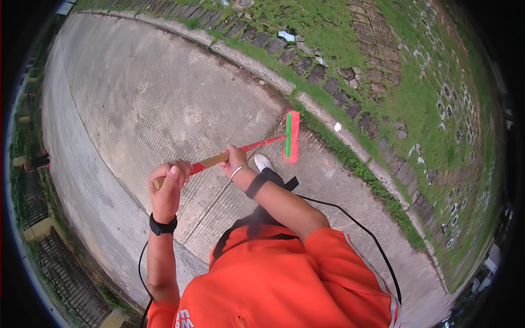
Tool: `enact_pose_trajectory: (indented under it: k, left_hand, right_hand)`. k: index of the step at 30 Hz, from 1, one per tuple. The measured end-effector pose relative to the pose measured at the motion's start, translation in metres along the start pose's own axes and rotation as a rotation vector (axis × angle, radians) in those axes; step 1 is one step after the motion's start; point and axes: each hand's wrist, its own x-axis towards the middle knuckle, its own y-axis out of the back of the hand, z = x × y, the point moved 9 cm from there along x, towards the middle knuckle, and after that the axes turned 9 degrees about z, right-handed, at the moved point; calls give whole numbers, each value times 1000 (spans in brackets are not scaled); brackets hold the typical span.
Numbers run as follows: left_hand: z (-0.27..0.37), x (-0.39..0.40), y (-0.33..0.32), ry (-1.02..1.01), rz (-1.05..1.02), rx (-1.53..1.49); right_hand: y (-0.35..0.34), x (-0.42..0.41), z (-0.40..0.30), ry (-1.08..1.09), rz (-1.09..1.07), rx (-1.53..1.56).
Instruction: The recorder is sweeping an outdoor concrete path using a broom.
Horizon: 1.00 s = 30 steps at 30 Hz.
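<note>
A push broom with a wooden handle (215, 159), partly wrapped in red, slants across the middle of the view. Its green head with red bristles (292, 137) rests on the concrete pavement beside the curb. My left hand (169, 180) is closed around the top end of the handle, thumb uppermost. Farther down the shaft, my right hand (234, 160) grips the bare wooden part. Dry leaves and bits of debris (281, 123) lie by the broom head, partly hidden behind it.
A concrete curb (254, 67) runs diagonally between the pavement (164, 94) and the grass (328, 24). Dark stepping stones (316, 74) line the grass. White scraps (337, 126) lie on the curb and lawn. My shoe (262, 162) stands near the broom head. Black cables (363, 226) hang beside both arms.
</note>
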Motion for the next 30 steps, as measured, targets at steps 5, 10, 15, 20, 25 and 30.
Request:
enact_pose_trajectory:
  k: [5, 10, 15, 20, 25, 30]
  left_hand:
    - [49, 44, 4, -146, -57, 195]
    - [84, 72, 9, -201, -178, 160]
    - [55, 100, 10, -29, -326, -19]
    - [-64, 81, -33, 243, -543, -154]
    - [-152, 47, -60, 457, -717, -60]
    - [-103, 112, 40, 297, -513, 22]
  right_hand:
    - [-99, 5, 1, 4, -175, 37]
    - [-137, -28, -13, 23, -263, 100]
    - [-90, -37, -34, 106, -55, 223]
    - [56, 10, -66, 327, 322, 300]
    - [136, 74, -74, 336, 499, 250]
    - [29, 118, -23, 257, 371, 192]
